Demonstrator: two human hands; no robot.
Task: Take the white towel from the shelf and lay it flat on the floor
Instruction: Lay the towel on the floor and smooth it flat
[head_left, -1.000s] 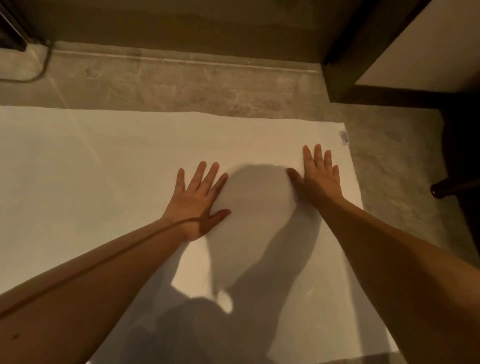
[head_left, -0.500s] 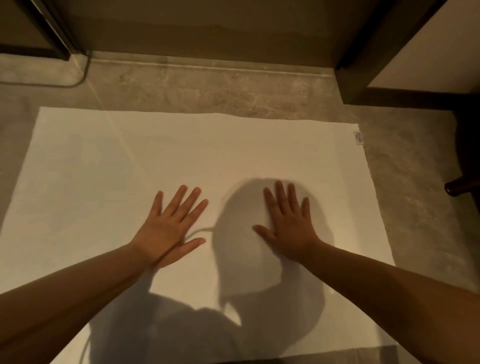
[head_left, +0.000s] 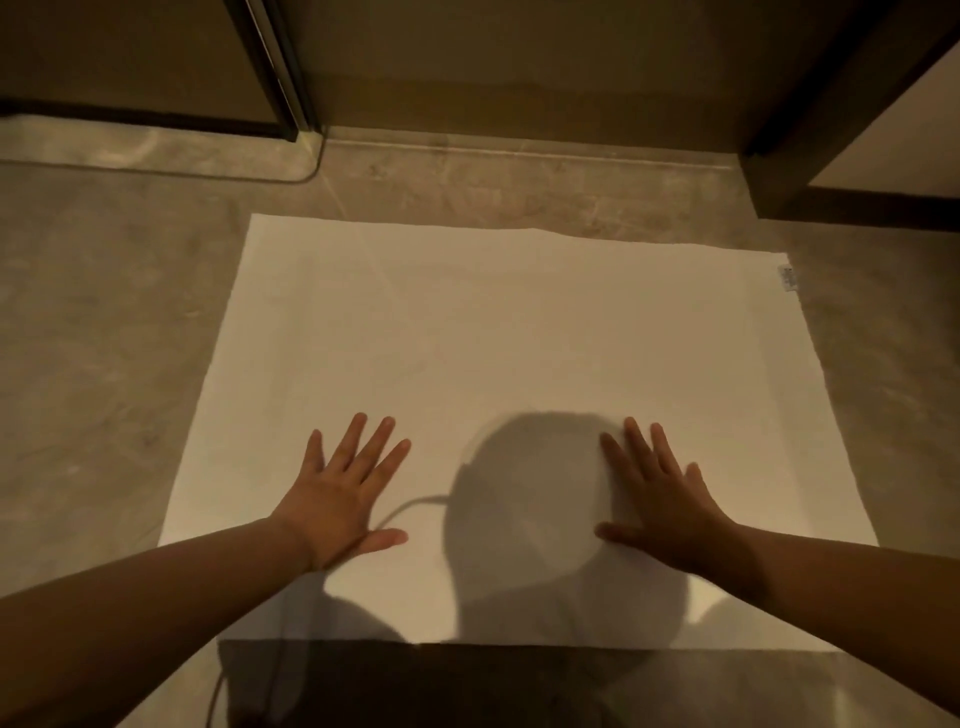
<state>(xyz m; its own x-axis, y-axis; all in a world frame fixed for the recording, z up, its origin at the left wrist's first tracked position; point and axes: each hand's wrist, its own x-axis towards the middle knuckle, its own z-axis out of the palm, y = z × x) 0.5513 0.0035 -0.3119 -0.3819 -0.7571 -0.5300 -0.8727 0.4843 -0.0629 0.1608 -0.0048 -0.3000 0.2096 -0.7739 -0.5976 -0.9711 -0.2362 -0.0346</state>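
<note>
The towel (head_left: 493, 338) lies spread out on the floor (head_left: 104, 338) in front of you, a single white sheet with its four edges roughly straight and no folds showing. Its near edge runs just ahead of the bottom of the view, and its far edge stops short of the wall. A small label (head_left: 788, 278) sits at the far right corner.

Your left hand (head_left: 343, 493) rests palm down on the near left part of the towel, fingers straight and fanned, thumb out to the side. It grasps nothing. Your right hand (head_left: 660, 499) lies palm down on the near right part in the same way, fingers spread and flat on the cloth, nothing held. The two hands are well apart, both forearms reaching in from the bottom corners.

Between the hands a round shadow (head_left: 535, 493) falls across the towel and covers part of your right hand. A dark frame (head_left: 275, 67) stands at the far left.
</note>
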